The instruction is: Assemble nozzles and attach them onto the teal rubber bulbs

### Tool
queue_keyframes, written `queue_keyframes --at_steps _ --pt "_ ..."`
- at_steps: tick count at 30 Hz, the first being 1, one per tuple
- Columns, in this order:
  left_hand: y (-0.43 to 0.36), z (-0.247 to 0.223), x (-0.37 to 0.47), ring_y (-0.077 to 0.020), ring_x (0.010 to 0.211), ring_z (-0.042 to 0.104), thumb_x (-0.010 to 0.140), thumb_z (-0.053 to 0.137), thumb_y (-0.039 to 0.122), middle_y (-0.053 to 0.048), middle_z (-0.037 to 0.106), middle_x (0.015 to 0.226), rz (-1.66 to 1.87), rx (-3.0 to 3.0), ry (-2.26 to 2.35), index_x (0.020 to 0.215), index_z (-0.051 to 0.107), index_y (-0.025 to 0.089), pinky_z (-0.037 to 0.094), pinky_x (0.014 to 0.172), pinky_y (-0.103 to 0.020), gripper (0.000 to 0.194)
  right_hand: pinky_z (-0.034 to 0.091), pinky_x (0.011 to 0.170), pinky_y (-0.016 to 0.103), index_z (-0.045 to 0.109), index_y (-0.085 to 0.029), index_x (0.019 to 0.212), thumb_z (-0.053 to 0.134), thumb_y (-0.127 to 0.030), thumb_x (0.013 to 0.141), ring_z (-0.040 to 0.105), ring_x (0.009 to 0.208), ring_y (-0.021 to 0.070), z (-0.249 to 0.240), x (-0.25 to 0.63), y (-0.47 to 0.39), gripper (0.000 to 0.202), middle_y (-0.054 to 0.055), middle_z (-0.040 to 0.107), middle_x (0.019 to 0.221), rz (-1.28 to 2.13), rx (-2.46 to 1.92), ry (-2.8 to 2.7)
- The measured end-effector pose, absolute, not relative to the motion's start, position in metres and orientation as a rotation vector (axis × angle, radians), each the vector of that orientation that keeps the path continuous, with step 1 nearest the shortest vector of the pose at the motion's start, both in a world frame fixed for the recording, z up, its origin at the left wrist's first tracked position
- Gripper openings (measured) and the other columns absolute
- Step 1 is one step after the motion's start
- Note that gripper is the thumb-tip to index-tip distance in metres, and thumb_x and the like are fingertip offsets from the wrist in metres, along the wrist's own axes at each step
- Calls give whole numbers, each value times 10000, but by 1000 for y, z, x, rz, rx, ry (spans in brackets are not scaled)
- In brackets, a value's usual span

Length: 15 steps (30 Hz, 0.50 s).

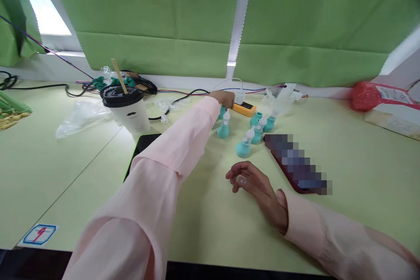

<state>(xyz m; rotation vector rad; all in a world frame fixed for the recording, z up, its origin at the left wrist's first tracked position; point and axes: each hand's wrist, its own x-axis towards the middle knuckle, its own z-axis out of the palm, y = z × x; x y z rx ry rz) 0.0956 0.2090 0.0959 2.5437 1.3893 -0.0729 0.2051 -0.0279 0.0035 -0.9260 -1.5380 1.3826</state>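
My left hand point(224, 97) reaches far across the table, its fingers bent down and closed. What they pinch, if anything, is hidden. Just below it stands a teal squeeze bulb with a clear nozzle point(223, 130), and another teal bulb point(222, 112) shows partly behind my sleeve. To the right, several more bulbs are grouped, among them a front one point(243, 148) with its clear nozzle tilted and an open-necked one point(256, 119). My right hand point(257, 188) rests nearer me, loosely curled with fingers apart, and seems to hold nothing.
A phone point(292, 164) lies right of the bulbs. Behind them is a yellow-orange device point(244, 108). A lidded paper cup point(131, 116) with a stirrer and a black tablet-like object point(144, 143) are left of my forearm. Cables point(144, 85), plastic bags point(82, 118) and a box point(393, 120) are around.
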Motion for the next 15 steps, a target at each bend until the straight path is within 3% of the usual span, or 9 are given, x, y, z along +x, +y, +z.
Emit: queue_keyframes --at_steps 5,8,12,15 --pt "210 85 92 -198 818 573 601 607 138 -88 625 881 62 2596 1361 827 649 131 446 720 -283 230 419 633 285 471 -200 871 443 -268 809 468 802 159 4 204 -27 97 54 533 867 1385 -933 -1535" --pt "207 90 91 -188 853 555 623 569 93 -108 595 944 269 2682 1314 848 625 100 439 728 -265 232 420 631 282 472 -199 868 444 -272 807 471 802 159 4 205 -28 99 53 533 862 1384 -943 -1536" --pt "182 119 90 -164 913 518 688 496 109 -67 565 1004 566 2786 1234 974 564 148 415 767 -257 296 419 644 285 475 -199 858 445 -283 805 477 801 159 6 205 -30 103 51 537 860 1371 -964 -1550" --pt "140 149 82 -160 849 540 704 466 136 -49 596 873 952 2854 1155 949 562 142 407 768 -276 264 421 653 295 479 -198 845 453 -295 798 488 794 162 8 205 -30 111 50 541 855 1354 -987 -1566"
